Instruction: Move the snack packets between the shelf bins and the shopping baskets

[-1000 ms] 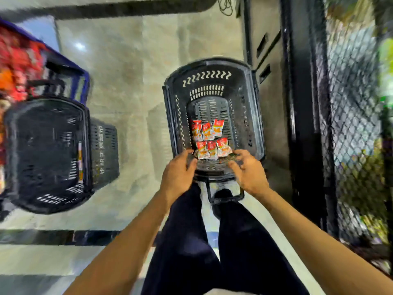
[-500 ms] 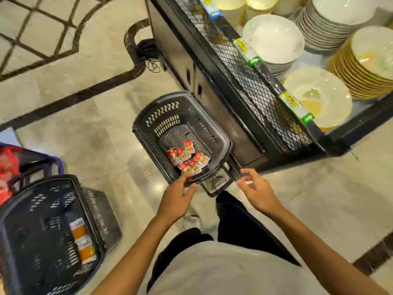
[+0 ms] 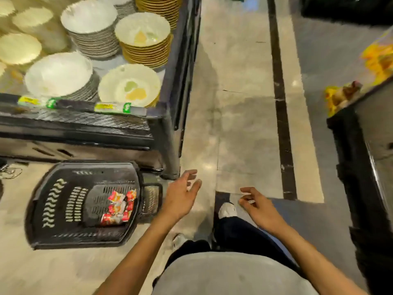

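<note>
Both hands have come off the shopping basket (image 3: pixel 42 209) since half a second ago, and the view has swung so that it now sits on the floor at the left, at the foot of the shelf (image 3: pixel 85 124) stacked with plates (image 3: pixel 144 39). The left hand (image 3: pixel 180 196) hangs released just beside the basket's handle (image 3: pixel 152 201), fingers spread, holding nothing. The right hand (image 3: pixel 258 207) is well apart over the floor, loosely curled and also empty. The snack packets (image 3: pixel 119 207) lie in a loose heap on the basket's bottom, near the handle end. They look light, soft and probably slick, so pinching a sealed edge, or scooping several together, should serve better than squeezing the middles.
</note>
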Motion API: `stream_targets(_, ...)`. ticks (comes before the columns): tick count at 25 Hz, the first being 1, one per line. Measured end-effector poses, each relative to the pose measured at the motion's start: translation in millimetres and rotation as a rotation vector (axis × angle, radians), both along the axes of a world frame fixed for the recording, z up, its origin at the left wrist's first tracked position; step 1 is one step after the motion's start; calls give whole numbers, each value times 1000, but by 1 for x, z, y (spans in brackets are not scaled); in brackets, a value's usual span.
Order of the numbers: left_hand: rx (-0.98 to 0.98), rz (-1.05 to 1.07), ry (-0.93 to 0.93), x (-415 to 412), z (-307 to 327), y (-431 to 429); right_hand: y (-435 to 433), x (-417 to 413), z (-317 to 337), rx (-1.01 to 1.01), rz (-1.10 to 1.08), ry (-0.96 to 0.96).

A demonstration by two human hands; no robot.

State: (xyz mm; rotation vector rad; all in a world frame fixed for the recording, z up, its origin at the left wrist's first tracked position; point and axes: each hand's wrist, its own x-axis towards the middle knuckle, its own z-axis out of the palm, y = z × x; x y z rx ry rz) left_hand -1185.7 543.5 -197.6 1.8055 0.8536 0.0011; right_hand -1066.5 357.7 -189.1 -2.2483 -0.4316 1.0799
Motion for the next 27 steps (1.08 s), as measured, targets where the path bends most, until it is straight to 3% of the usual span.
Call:
stream_targets(5,17,-278,20,126,3,-56,-85,64,-8,-2,-306,0)
stream_targets(11,-83,-345,46,240,0,-112,-146,163,-3,47,-507,-29)
stream_targets(19,-76,-389,117,395,-15,-105,-143,333,-9,108,-716,-38)
stream_targets(23,-42,-535,129,513,-12,-104,-140,412,-5,132,-866,-39)
stream_targets(27,-10,-810,95,640,4,-127,-158,465,3,181,-1132,-41)
